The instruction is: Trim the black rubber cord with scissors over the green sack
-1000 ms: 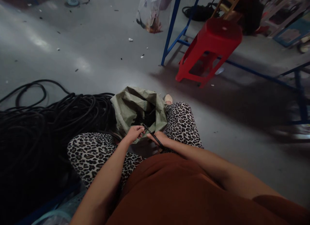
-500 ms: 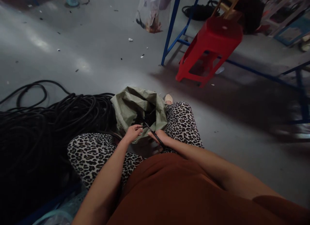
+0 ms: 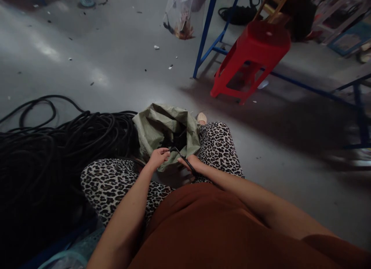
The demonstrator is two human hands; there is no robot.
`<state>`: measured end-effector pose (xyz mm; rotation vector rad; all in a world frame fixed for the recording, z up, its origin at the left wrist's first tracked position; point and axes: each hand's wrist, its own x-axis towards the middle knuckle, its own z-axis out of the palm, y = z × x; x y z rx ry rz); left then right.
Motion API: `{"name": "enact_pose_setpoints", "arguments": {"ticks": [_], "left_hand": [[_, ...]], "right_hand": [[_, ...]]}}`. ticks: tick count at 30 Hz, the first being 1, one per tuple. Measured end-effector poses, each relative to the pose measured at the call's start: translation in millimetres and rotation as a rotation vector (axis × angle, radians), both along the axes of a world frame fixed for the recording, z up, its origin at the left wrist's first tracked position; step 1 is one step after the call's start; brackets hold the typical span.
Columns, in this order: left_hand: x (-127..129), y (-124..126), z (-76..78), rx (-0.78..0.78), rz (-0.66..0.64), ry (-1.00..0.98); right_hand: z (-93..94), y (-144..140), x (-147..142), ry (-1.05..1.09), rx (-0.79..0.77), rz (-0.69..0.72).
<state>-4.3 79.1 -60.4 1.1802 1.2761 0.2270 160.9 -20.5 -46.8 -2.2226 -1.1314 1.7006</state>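
Observation:
I sit with an open green woven sack [image 3: 156, 124] between my knees, dark pieces inside it. My left hand [image 3: 158, 157] pinches the far end of a short black cable piece [image 3: 182, 159] at the sack's mouth. My right hand [image 3: 193, 164] grips the same piece nearer my body. Both hands are close together above my leopard-print trousers [image 3: 217, 145].
A large heap of black cable [image 3: 58, 145] lies on the floor to my left. A red plastic stool [image 3: 252, 56] stands ahead on the right beside a blue metal frame [image 3: 207, 29]. A clear plastic bag [image 3: 181, 14] hangs from above. Small scraps dot the grey floor.
My left hand has slid slightly down and left along the cable piece. The right hand has barely moved.

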Motion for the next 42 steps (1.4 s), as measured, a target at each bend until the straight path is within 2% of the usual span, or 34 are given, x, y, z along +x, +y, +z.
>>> {"name": "enact_pose_setpoints", "arguments": {"ticks": [8, 15, 24, 42], "left_hand": [[-0.5, 1.6, 0.2, -0.034, 0.076, -0.046], [-1.1, 1.9, -0.3, -0.028, 0.093, -0.061], [-0.3, 1.7, -0.3, -0.036, 0.075, -0.046], [2.5, -2.7, 3.7, -0.060, 0.015, -0.011]], "right_hand": [[8.8, 0.0, -0.6, 0.014, -0.015, -0.022], [-0.3, 0.9, -0.9, 0.036, 0.003, -0.058], [-3.7, 1.0, -3.3, 0.106, 0.044, 0.035], [-7.9, 2.1, -4.4, 0.131, 0.054, 0.064]]}}
